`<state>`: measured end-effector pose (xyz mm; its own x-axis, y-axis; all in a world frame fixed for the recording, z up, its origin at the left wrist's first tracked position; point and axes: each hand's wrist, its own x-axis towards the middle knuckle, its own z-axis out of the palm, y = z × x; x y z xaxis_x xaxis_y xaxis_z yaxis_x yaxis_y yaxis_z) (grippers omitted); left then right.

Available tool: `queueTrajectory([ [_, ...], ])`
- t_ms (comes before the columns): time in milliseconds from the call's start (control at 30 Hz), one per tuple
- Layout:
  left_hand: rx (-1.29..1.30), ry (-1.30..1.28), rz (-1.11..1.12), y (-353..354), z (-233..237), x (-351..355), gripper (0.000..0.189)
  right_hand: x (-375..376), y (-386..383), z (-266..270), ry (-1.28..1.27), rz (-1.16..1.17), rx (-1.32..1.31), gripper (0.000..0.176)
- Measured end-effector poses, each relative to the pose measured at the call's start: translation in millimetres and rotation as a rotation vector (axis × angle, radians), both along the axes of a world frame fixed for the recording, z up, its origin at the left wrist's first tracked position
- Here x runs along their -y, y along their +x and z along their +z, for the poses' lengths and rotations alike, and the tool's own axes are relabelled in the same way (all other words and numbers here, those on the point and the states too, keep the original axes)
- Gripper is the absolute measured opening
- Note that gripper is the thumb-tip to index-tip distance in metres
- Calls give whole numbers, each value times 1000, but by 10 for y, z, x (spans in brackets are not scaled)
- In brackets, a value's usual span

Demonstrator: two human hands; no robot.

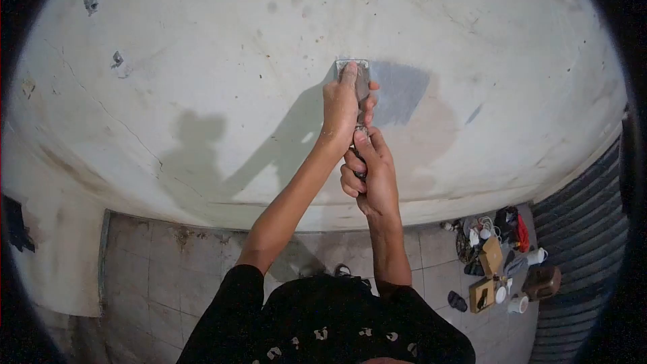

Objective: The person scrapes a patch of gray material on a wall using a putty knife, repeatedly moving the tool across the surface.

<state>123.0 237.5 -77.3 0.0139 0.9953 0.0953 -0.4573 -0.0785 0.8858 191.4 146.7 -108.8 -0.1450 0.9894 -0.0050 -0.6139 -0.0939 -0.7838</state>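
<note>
Both my hands are raised to a pale wall [249,47], holding one putty knife [362,86] upright with its blade edge at the wall. My left hand [340,106] is closed around the blade part, the thumb lying flat along its face and the fingertips showing at the right side. Lower down, my right hand [377,170] is wrapped round the handle, which is mostly hidden by the fingers. A smooth grey patch [404,91] of filler lies on the wall just right of the blade.
Small holes [117,61] and a long crack mark the wall's left side. On the tiled floor [438,276] at lower right lie a cardboard box [481,295], cups [518,305], a slipper [457,301], cables and a brown case [542,282]. A ribbed dark shutter [579,229] stands beyond.
</note>
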Motion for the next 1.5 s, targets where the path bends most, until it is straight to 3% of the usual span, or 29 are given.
queueTrajectory([
  [100,-17,-34,-9,18,-207,36,50,77,30,-168,-39,-4,-17,18],
  [267,22,-23,-49,-49,128,28,48,22,-47,85,61,-18,32,16],
  [400,24,3,12,2,-255,-25,49,28,-22,-229,-26,-10,41,17],
  [500,-34,133,38,-41,129,-96,53,-181,-61,-43,144,-23,27,34],
  [567,-72,206,47,-55,235,-133,57,-288,-45,-31,216,-8,16,32],
  [667,-72,93,55,-6,-206,-10,55,-84,-32,-340,133,-27,47,27],
  [733,-157,-111,53,-61,-977,272,51,219,66,-951,-4,21,96,27],
  [767,-170,-142,168,-51,-1535,371,49,404,157,-1282,-68,49,159,27],
  [800,-197,-305,74,-135,-1973,578,52,605,254,-1610,-132,82,230,27],
  [833,-56,-375,-76,-174,-2356,812,50,786,324,-1854,-175,44,354,29],
  [867,-1,-387,-128,-214,-2477,1147,55,977,380,-2117,-220,2,476,31],
  [933,47,-446,-116,-186,-2765,1618,62,1281,500,-2977,26,-126,861,33],
  [967,46,-501,-50,-123,-2961,1777,63,1501,560,-3059,129,-145,963,31],
  [1000,18,-516,-36,-59,-3006,1938,63,1654,634,-3075,240,-168,1065,30],
  [1100,-9,-536,-100,181,-3325,2227,60,2061,908,-2853,222,-64,1117,25],
  [1200,16,-548,-113,388,-3466,2470,55,2272,1126,-3143,-105,179,746,30],
  [1267,48,-562,-64,462,-3421,2619,47,2353,1191,-3161,-169,282,657,32],
  [1500,265,-531,44,434,-3434,2647,48,2171,1444,-2863,-130,426,633,29],
])
